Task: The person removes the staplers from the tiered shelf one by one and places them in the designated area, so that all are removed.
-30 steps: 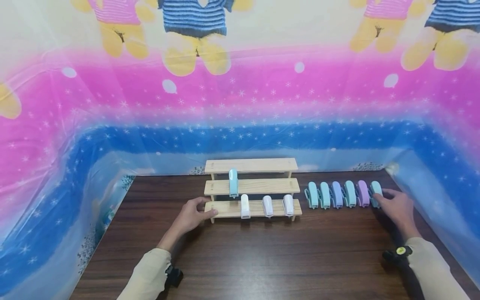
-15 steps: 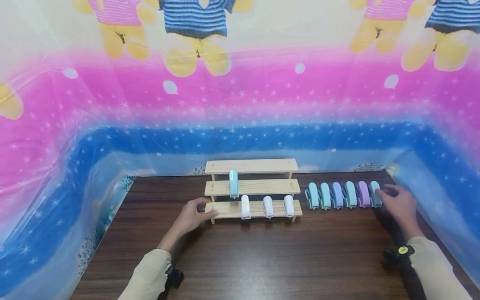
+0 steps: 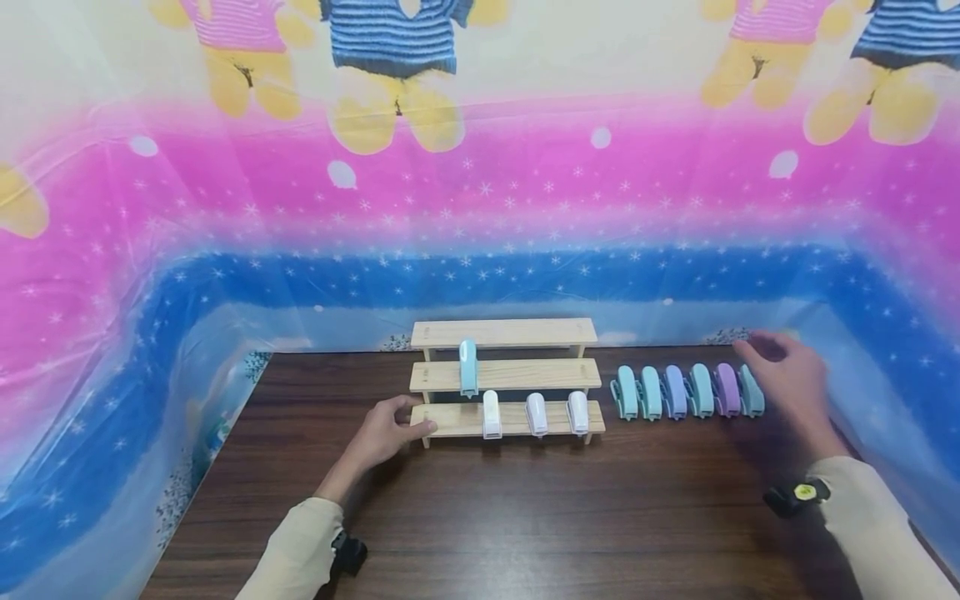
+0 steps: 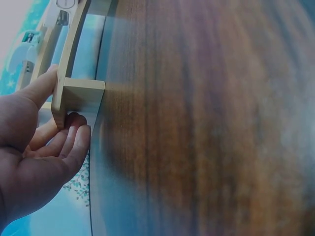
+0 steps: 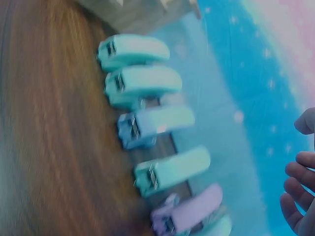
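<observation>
A three-tier wooden display stand [image 3: 453,417] stands on the table. At its left end my left hand [image 3: 386,431] grips the lowest shelf, thumb on top and fingers curled beneath, as the left wrist view shows. Several small staplers lie side by side on the right: teal, blue, and a purple stapler [image 3: 726,390]. My right hand [image 3: 797,377] hovers beside and above the rightmost teal stapler [image 3: 752,392], apart from it and holding nothing. In the right wrist view its fingers [image 5: 298,184] are loosely bent.
A light-blue stapler [image 3: 468,367] rests on the middle shelf. White staplers stand on the lowest shelf, one white stapler [image 3: 491,415] left of the others. A printed cloth [image 3: 495,279] hangs behind the dark wood table [image 3: 525,517].
My right hand has come away from the rightmost teal stapler and risen up and back. That stapler stays in line with the row. The left hand keeps its hold on the stand.
</observation>
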A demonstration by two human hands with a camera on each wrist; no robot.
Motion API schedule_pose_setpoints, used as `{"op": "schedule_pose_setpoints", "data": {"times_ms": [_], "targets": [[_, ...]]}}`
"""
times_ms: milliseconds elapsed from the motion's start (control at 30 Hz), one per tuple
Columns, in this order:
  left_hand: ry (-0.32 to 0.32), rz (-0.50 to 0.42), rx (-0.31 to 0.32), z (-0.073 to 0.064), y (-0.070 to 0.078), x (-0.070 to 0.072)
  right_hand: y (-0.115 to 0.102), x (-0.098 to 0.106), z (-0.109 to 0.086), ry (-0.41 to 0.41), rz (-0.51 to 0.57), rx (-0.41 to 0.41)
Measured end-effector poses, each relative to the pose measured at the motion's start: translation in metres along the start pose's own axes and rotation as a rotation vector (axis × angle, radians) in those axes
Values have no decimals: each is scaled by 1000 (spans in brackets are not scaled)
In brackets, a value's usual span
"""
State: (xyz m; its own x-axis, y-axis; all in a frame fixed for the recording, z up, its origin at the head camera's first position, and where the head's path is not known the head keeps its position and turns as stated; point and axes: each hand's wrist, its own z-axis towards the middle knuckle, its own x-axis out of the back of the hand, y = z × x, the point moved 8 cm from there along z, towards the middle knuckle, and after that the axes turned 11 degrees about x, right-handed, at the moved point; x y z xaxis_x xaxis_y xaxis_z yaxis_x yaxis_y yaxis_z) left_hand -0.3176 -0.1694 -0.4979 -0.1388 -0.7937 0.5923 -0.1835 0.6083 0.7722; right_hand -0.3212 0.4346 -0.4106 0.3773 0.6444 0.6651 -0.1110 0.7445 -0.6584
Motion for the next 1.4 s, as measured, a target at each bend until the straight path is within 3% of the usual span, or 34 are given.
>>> {"op": "schedule_pose_setpoints", "data": {"times_ms": [267,667,1200,1400], "targets": [[-1,-1,2,0,-1,-1,-51,-6,1,55,-12,175],[2,-4,-1,-1,1,1,-107,-36,-4,82,125,291],[2,-15,-9,1,0,0,-146,-104,-15,-93,196,310],[4,-7,-6,0,0,0,-171,-123,-23,-118,248,337]]}}
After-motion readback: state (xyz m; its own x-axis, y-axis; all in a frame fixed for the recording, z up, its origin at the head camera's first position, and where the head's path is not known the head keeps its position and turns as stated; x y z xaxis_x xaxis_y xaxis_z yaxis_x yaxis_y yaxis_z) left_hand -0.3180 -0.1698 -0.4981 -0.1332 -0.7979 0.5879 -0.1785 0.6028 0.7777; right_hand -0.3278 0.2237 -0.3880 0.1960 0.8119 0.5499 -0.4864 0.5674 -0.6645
